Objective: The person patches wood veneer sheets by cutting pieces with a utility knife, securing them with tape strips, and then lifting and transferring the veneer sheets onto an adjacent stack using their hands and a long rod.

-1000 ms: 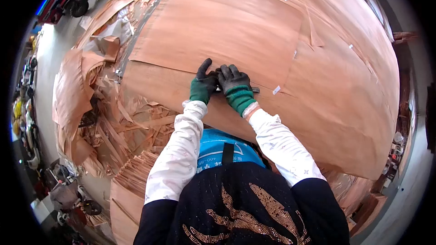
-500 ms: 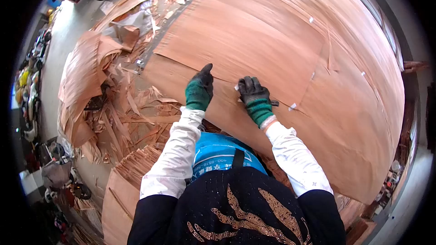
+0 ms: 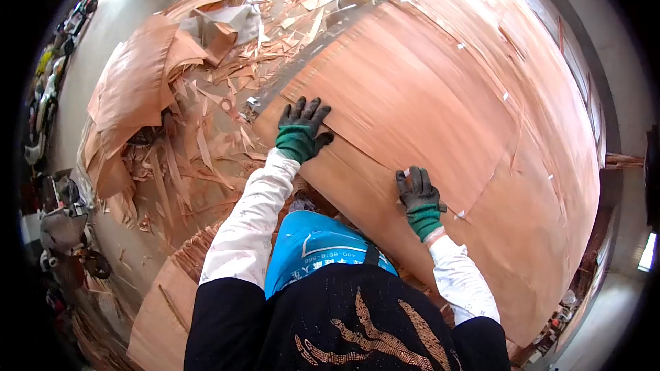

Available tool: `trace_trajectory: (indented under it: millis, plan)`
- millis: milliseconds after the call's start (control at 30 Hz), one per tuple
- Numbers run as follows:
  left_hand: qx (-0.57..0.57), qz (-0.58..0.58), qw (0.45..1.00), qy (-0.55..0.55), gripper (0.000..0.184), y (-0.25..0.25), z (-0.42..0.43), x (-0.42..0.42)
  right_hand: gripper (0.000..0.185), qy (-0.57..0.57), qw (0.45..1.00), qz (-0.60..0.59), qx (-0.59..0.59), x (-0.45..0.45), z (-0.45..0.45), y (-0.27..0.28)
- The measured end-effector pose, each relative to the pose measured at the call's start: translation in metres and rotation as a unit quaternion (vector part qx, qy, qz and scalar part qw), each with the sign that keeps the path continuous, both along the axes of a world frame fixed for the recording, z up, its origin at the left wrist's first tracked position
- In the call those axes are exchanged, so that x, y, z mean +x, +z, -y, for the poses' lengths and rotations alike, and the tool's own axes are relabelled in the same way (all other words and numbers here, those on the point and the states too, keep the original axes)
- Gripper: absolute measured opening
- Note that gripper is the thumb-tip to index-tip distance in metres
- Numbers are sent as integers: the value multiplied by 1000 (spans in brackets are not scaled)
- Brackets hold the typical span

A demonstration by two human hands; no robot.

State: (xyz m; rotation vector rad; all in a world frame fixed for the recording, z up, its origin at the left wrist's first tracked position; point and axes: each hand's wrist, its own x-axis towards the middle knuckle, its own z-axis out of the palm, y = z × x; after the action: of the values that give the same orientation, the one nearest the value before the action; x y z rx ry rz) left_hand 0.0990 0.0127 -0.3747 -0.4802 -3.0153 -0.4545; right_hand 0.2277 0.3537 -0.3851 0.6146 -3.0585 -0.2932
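Observation:
My left hand [image 3: 302,127], in a black and green glove, lies flat with fingers spread near the left edge of a wood veneer sheet [image 3: 405,96]. The sheet rests on a broad stack of veneer [image 3: 357,178], its near edge running diagonally between my hands. My right hand [image 3: 419,199], gloved alike, is closed with bent fingers over that near edge. Out of its side pokes a short dark end, and a small white bit shows at the fingertips; what the hand holds is mostly hidden. White tape pieces [image 3: 459,214] dot the sheet's edge and surface.
Torn veneer scraps [image 3: 199,130] litter the floor at left, beside a bent pile of veneer [image 3: 134,89]. Another veneer stack [image 3: 161,316] stands at lower left. A blue apron [image 3: 316,251] covers my lap. A dark strip [image 3: 302,62] runs along the stack's left edge.
My left hand has gone from pointing with a finger to lying spread on the veneer. The view has turned, and my right hand now appears lower and farther right, still closed.

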Motion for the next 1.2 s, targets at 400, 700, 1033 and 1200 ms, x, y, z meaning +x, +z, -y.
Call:
trace_trajectory:
  millis: [400,700,1033,1200]
  plan:
    - [67,17,998,13,73,-3,9,-6,60,-192,904,256,-284,-114,116,85]
    - [79,81,992,50,89,-2,8,-22,47,-40,915,211,-340,-233,237,42]
    - [29,12,999,6,77,-6,8,-22,28,126,966,135,-179,-270,258,16]
    - [10,25,1000,-6,78,-2,4,-23,19,95,975,131,-155,-247,226,28]
